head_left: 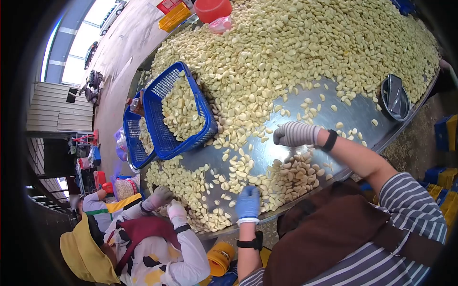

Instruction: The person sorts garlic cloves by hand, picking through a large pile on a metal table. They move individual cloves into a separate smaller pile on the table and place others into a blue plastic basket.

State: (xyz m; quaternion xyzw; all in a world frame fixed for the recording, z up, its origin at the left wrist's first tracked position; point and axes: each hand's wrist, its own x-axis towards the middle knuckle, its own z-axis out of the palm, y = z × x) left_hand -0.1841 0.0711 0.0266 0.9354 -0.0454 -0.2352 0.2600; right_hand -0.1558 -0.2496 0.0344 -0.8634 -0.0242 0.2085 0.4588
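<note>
My left hand (pixel 248 204), in a blue glove, is over pale flat pieces (pixel 240 164) near the metal table's front edge. Its fingers look bent and together, and their tips are hidden. My right hand (pixel 296 134), in a grey-and-white striped glove, is curled closed above the bare metal surface (pixel 281 112), farther from my body. What either hand holds, if anything, cannot be made out. Between and beside my hands lies a mound of browner pieces (pixel 296 175), close to my apron. Scattered pale pieces surround both hands.
A large heap (pixel 305 43) covers the table's far side. Blue baskets (pixel 164 148) with pieces stand left of centre. A round metal bowl (pixel 402 107) holds a dark object at right. A co-worker's gloved hands (pixel 167 202) work at lower left. A yellow bucket (pixel 219 260) stands below the table edge.
</note>
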